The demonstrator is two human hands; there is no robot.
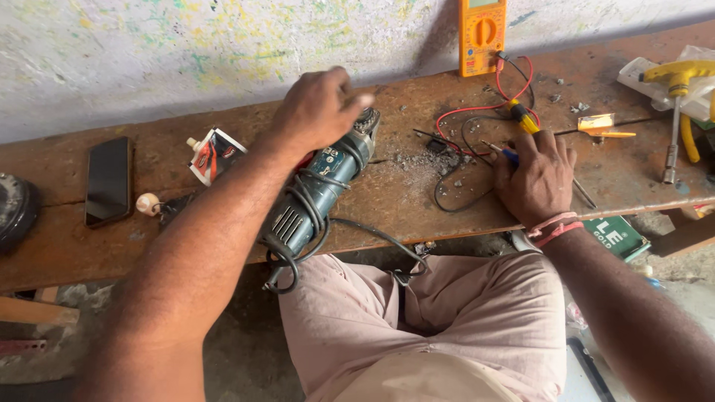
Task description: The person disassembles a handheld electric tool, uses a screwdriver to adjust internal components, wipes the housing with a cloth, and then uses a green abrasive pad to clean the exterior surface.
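The blue-green grinder (316, 195) lies slanted on the wooden bench (387, 197), its tail end sticking out over the front edge. The left hand (319, 108) rests on its head, fingers loosely curled. The right hand (538, 177) lies near the front edge, fingers closed on a thin blue-handled tool (505, 153), with bare bench between the hands.

Blue-green angle grinder (316, 195) lying on its side on the rusty brown table (611, 175), head toward 1 o'clock, tail overhanging the near edge at 7 o'clock, black cord looped around the body. Blue-handled screwdriver (508, 154) at 3 o'clock of it, flat among grey debris.
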